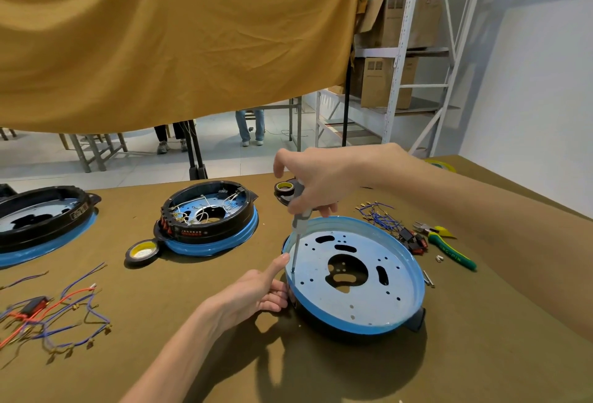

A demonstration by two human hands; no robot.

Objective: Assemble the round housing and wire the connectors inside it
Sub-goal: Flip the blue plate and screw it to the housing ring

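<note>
Blue-rimmed housing point(353, 322) gripped by left hand point(253, 293); right hand point(317, 178) clasps screwdriver point(298, 229); labels unreadable.

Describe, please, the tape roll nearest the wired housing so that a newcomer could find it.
Start at the wired housing in the middle of the table. At its front left edge lies a black tape roll. Unlike the other roll behind the right hand, its core is yellow.

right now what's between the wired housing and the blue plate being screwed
In the head view, only bare table cloth separates the wired housing from the blue plate; the tape roll sits left.
</note>
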